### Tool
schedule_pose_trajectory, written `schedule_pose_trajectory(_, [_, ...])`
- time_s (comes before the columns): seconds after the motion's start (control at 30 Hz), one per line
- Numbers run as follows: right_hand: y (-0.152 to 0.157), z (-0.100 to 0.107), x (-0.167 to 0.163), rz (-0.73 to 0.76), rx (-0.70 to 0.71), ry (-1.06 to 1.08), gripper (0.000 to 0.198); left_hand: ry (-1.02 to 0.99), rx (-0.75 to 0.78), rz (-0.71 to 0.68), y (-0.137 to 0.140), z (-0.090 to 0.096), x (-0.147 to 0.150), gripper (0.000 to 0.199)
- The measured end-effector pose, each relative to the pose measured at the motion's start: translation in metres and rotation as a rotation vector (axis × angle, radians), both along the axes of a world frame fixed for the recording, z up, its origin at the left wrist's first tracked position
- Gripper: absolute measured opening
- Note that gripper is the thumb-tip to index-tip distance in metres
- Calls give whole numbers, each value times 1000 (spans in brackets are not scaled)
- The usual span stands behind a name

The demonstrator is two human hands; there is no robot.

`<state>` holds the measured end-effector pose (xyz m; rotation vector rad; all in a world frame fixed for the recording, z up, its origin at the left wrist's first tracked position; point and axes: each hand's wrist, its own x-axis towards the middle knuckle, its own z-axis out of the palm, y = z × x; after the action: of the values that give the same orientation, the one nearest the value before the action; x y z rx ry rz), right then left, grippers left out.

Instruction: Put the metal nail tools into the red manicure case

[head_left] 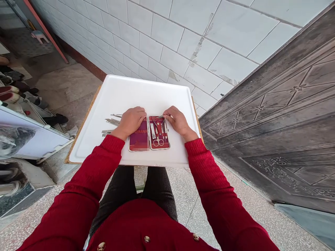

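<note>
An open manicure case with a dark red lining lies flat on a white board. My left hand is closed at the upper edge of its left half, with the fingers bent over it. At the top of the right half, my right hand pinches a small shiny metal tool whose exact kind I cannot make out. Below it in the case sit a nail clipper, small scissors and thin metal tools. Several slim metal tools lie left of my left hand, partly hidden by it.
The white board has a raised rim and rests on a brown wooden top. Behind it rises a white tiled wall. A dark carved panel stands at the right, and a rack with shoes at the left.
</note>
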<state>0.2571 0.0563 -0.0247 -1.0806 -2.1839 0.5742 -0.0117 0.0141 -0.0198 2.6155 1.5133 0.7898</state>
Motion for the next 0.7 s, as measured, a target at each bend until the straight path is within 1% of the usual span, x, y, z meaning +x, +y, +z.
schedule_pose_trajectory(0.1, [5, 2, 14, -67, 23, 19, 18, 0, 1, -6, 0, 0, 0, 34])
schedule_pose_trajectory(0.17, [8, 2, 21, -154, 23, 3, 15, -1, 1, -9, -1, 0, -1, 34])
schedule_pose_trajectory(0.27, [10, 1, 23, -293, -8, -72, 11, -9, -3, -5, -1, 1, -1, 33])
schedule_pose_trajectory(0.33, [8, 1, 20, -337, -29, -103, 8, -16, -5, 2, -1, 2, 0, 33])
schedule_pose_trajectory(0.47, [0, 5, 9, -349, -52, -55, 12, -19, -6, 7, -1, 2, 1, 33])
schedule_pose_trajectory(0.6, [-3, 10, -4, -318, -170, -91, 29, -20, 1, 12, -1, 1, 2, 34])
schedule_pose_trajectory(0.7, [-1, 14, -13, -320, -191, -133, 41, -18, -2, 13, -1, 2, 2, 34])
